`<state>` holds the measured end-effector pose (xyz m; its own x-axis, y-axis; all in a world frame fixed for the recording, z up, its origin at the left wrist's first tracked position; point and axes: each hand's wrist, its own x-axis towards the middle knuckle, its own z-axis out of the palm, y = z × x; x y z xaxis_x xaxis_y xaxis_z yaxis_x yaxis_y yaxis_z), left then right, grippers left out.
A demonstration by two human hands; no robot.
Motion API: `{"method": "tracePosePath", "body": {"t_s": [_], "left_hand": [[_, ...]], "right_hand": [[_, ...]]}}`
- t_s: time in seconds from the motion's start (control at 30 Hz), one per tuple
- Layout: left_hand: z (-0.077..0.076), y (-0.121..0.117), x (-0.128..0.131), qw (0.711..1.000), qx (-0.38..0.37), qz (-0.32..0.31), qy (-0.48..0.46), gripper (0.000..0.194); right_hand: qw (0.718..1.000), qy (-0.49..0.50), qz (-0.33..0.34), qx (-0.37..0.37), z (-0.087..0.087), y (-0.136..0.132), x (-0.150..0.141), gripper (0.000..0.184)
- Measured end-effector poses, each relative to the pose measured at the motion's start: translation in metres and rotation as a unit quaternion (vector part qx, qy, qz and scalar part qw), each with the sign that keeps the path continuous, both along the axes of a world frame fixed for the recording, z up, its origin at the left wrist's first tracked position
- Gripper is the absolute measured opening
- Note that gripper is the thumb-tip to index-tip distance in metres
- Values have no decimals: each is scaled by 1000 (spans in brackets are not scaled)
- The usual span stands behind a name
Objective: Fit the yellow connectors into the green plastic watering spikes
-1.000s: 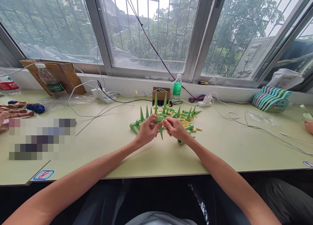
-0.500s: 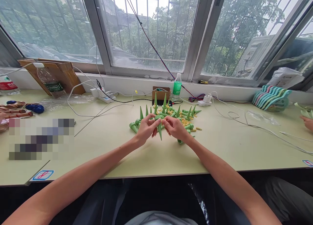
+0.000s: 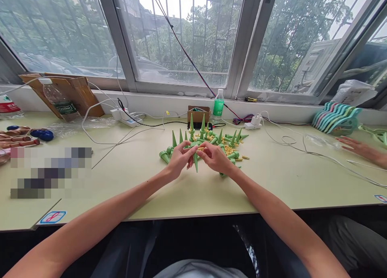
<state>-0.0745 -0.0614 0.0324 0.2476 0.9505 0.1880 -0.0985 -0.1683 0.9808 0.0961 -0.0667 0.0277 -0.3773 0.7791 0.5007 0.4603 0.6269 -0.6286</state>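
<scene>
My left hand (image 3: 180, 158) is closed around the top of a green plastic spike (image 3: 195, 160), whose tapered point hangs downward. Close beside it, my right hand (image 3: 215, 157) pinches a small yellow peg (image 3: 200, 148) against the spike's upper part. Whether the peg sits inside the spike cannot be made out. Behind both hands lies a cluster of similar green spikes (image 3: 174, 139), some standing point up and others on their sides. Loose yellow pegs (image 3: 228, 150) are scattered among them, mostly on the right.
A small cardboard box (image 3: 198, 113) and a green-labelled bottle (image 3: 218, 106) stand behind the cluster. White cables (image 3: 290, 143) cross the table. Teal hangers (image 3: 336, 119) are stacked at the right, near another person's hand (image 3: 361, 151). Wooden-handled items (image 3: 22, 137) lie far left.
My right hand has drawn slightly away from the spike, showing more of the yellow peg. At the right edge, the other person's hand has reached further in over the table, its fingers spread.
</scene>
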Motion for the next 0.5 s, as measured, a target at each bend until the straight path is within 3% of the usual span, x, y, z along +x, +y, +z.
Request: {"method": "tracePosePath", "body": {"t_s": [0.5], "left_hand": [[-2, 0, -2, 996, 4, -43, 84, 36]], "right_hand": [[999, -33, -18, 21, 0, 3, 3, 39]]}}
